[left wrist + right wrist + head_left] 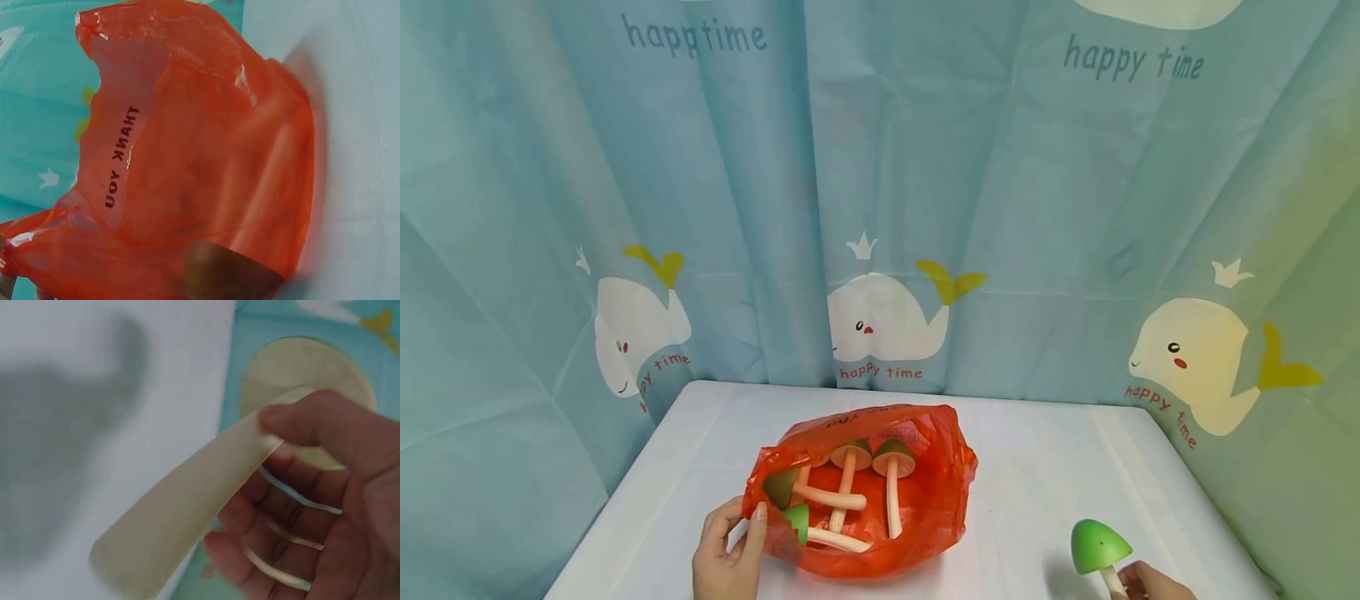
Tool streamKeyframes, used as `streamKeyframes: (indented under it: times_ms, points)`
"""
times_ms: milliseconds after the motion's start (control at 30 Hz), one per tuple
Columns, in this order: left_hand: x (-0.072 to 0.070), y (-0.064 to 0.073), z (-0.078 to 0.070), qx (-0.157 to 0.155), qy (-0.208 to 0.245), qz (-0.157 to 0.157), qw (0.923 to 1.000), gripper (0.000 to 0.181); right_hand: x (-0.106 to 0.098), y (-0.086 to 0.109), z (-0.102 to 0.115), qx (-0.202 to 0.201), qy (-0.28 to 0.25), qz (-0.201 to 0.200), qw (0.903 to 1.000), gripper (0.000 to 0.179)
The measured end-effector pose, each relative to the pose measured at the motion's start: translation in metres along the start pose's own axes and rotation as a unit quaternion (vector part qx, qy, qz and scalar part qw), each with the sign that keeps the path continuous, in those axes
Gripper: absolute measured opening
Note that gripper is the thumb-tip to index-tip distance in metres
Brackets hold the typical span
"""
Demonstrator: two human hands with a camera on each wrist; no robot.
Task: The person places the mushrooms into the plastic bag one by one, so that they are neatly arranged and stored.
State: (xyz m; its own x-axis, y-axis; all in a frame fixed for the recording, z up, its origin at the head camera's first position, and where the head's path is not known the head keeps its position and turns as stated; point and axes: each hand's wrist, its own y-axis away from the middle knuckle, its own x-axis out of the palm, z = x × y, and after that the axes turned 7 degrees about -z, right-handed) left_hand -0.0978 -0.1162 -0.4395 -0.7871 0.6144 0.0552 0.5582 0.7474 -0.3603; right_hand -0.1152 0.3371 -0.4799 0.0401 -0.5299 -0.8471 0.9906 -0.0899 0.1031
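Observation:
A red plastic bag [925, 533] lies on the table with its mouth open, and several toy mushrooms [892, 492] with green caps and pale stems are inside. My left hand [730, 550] pinches the bag's left edge between thumb and fingers. In the left wrist view the bag [187, 156] shows "THANK YOU" print, stems faintly through the film, and only bits of the hand at the lower left. Off to the right, my right hand [1153, 581] holds a green-capped toy mushroom [1099, 546] by its stem, raised above the table. Thumb and fingers grip that stem [181, 500] in the right wrist view.
The white table [1015, 467] carries the bag near its middle. Behind and at both sides hangs a blue-green curtain [1037, 208] with whale prints, reaching the table's back edge.

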Motion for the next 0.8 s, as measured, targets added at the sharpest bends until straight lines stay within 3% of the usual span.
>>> streamKeyframes:
  times_ms: [67, 133, 233, 367, 533, 633, 767, 800]
  points:
    - [0.0, 0.0, 0.0, 0.0, -0.003, 0.002, 1.0, 0.007, -0.004, 0.004, 0.013, -0.013, -0.008, -0.006, 0.9999, 0.023]
    - [0.0, 0.0, 0.0, -0.001, -0.004, 0.002, 1.0, 0.007, -0.012, 0.012, 0.04, -0.026, -0.03, -0.009, 0.9992, 0.025]
    - [0.0, 0.0, 0.0, -0.001, -0.009, 0.002, 1.0, 0.008, -0.02, 0.016, 0.069, -0.089, -0.029, -0.021, 0.9954, 0.026]
    - [0.0, 0.0, 0.0, -0.004, -0.016, 0.005, 0.9999, 0.008, -0.021, 0.02, 0.098, -0.169, -0.011, -0.061, 0.9836, 0.019]
    - [0.0, 0.0, -0.001, -0.03, -0.023, 0.014, 0.9992, 0.01, -0.018, 0.02, 0.125, -0.231, -0.007, -0.069, 0.9706, 0.019]
    - [0.0, 0.0, -0.001, -0.037, -0.034, 0.018, 0.9986, 0.014, -0.014, 0.02, 0.136, -0.291, -0.011, -0.106, 0.9507, 0.023]
    - [0.0, 0.0, 0.003, 0.002, -0.009, 0.003, 0.9999, 0.01, -0.009, 0.022, 0.152, -0.359, -0.029, -0.159, 0.9192, 0.033]
    - [0.0, -0.001, 0.004, 0.01, 0.002, 0.0, 0.9999, 0.008, -0.009, 0.022, 0.157, -0.363, -0.035, -0.159, 0.9174, 0.034]
